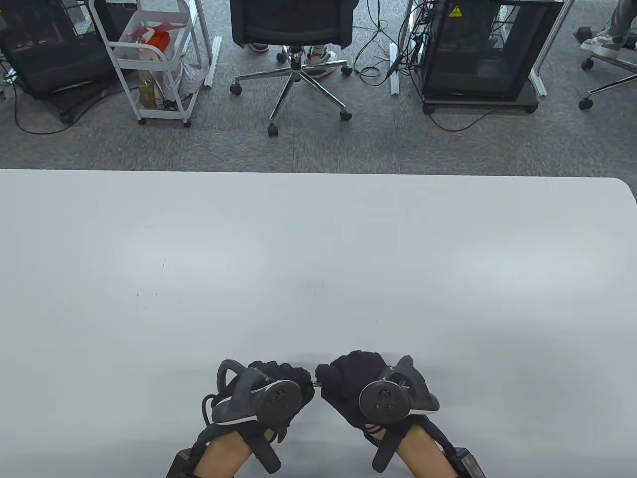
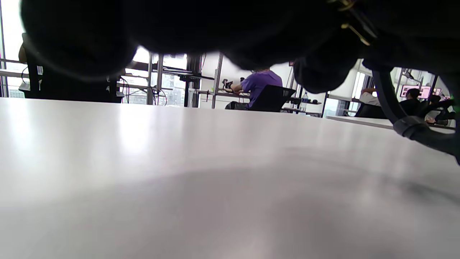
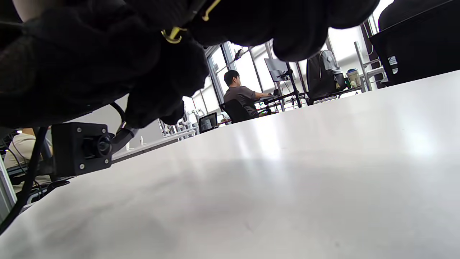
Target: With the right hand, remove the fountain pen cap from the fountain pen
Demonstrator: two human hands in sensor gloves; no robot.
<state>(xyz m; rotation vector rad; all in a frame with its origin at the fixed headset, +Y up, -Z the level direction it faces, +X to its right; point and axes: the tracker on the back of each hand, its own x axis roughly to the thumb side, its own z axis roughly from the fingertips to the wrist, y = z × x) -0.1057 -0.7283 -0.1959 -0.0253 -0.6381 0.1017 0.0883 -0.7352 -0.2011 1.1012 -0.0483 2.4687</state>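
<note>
Two gloved hands sit close together above the table [image 1: 318, 259], knuckles nearly meeting. My left hand [image 1: 278, 386] is curled tight, and so is my right hand [image 1: 353, 383]. Between them, in the table view, only a short gold-trimmed bit of the pen [image 1: 315, 384] shows in the gap, bridging the two fists. I cannot tell where the cap ends and the barrel begins. Left wrist view adds gold metal bands [image 2: 354, 30] among the dark fingers, up right. Right wrist view shows a gold clip [image 3: 172, 36] up left, plus the left wrist's black camera box [image 3: 79, 147] beside it.
</note>
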